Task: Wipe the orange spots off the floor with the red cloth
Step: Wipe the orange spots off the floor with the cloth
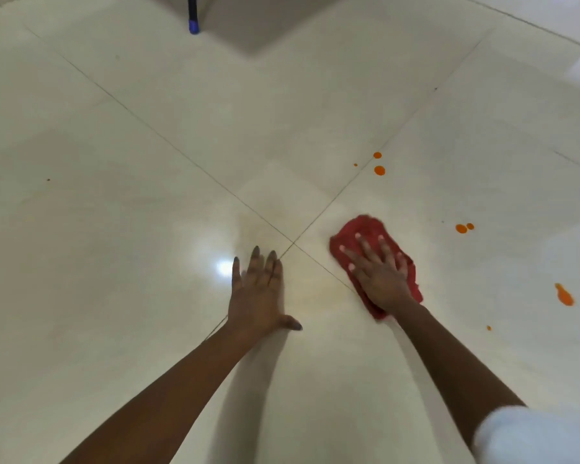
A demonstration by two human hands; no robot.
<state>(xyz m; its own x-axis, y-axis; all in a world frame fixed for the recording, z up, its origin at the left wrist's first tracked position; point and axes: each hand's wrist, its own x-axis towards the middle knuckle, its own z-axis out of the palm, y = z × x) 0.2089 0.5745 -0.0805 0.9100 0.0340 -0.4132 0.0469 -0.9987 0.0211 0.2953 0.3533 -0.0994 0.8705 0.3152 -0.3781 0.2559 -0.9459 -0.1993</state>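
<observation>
The red cloth (365, 231) lies flat on the pale tiled floor (148, 212), just right of where the tile seams cross. My right hand (380, 274) presses down on it with fingers spread. My left hand (260, 289) rests flat on the bare floor to the left, fingers apart, holding nothing. Orange spots remain on the floor: a pair (379, 169) beyond the cloth, a pair (461, 228) to its right, a longer smear (565, 295) far right, and a tiny dot (489, 327) below that.
A dark pole with a blue tip (193, 25) stands on the floor at the top, next to a shadowed patch. A tiny brownish speck (48, 179) sits far left. A white sleeve (529, 437) fills the lower right corner.
</observation>
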